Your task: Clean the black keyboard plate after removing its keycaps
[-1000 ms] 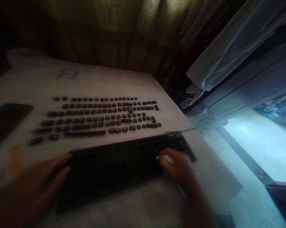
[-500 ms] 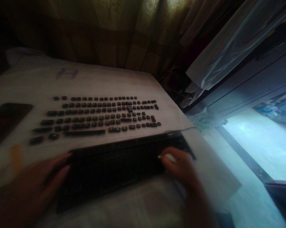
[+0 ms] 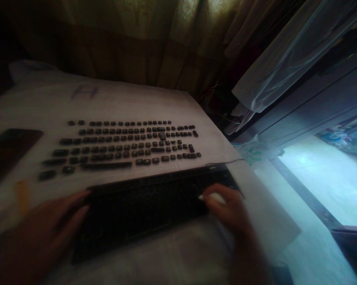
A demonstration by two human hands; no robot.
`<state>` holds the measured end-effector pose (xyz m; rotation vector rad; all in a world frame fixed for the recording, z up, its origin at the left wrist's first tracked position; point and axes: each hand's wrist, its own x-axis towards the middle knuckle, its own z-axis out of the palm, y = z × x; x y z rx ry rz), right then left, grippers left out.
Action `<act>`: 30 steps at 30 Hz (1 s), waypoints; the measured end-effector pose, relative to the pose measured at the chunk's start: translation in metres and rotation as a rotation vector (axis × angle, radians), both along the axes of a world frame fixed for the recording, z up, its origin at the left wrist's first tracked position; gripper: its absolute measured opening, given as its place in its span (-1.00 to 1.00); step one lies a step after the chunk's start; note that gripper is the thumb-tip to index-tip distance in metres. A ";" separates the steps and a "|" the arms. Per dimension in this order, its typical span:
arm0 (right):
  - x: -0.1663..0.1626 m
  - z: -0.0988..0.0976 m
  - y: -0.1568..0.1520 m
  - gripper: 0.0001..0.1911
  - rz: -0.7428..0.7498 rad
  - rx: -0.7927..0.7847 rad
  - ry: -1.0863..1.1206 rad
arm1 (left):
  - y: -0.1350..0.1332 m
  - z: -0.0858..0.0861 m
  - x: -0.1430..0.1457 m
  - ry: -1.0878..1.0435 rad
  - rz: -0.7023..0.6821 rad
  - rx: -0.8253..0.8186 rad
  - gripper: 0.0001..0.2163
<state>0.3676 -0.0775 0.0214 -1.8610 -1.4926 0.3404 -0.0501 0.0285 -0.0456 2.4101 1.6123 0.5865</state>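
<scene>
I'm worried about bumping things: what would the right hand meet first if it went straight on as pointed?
Probably the black keyboard base, under the tip of the white object in the right hand; the tip may already touch it, depth being unclear.

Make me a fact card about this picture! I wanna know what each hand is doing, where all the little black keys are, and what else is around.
Left hand: at the left end of the keyboard
Right hand: over the keyboard's right part, pinching a small white thing, too blurred to name
Keys: loose, in rows on the white table, beyond the keyboard
Left side: dark flat thing and orange strip
Far part of table: purple mark
Behind: curtain
</scene>
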 end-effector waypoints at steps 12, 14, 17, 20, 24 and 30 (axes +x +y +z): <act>-0.020 0.000 0.004 -0.83 0.170 0.017 -0.100 | 0.000 0.004 0.002 -0.003 -0.016 0.015 -0.51; -0.021 -0.002 0.003 -0.83 0.193 -0.002 -0.124 | 0.001 0.005 0.003 0.012 -0.012 0.015 -0.52; -0.020 -0.003 0.003 -0.84 0.218 -0.040 -0.142 | 0.001 0.007 0.004 0.011 -0.031 0.023 -0.53; -0.019 -0.004 0.002 -0.84 0.236 -0.075 -0.155 | 0.002 0.009 0.005 -0.004 -0.052 0.048 -0.50; -0.019 -0.003 0.001 -0.83 0.255 -0.116 -0.128 | 0.002 0.010 0.007 -0.006 -0.045 0.073 -0.47; -0.019 -0.001 -0.001 -0.84 0.281 -0.083 -0.085 | 0.000 0.010 0.009 -0.012 -0.045 0.064 -0.49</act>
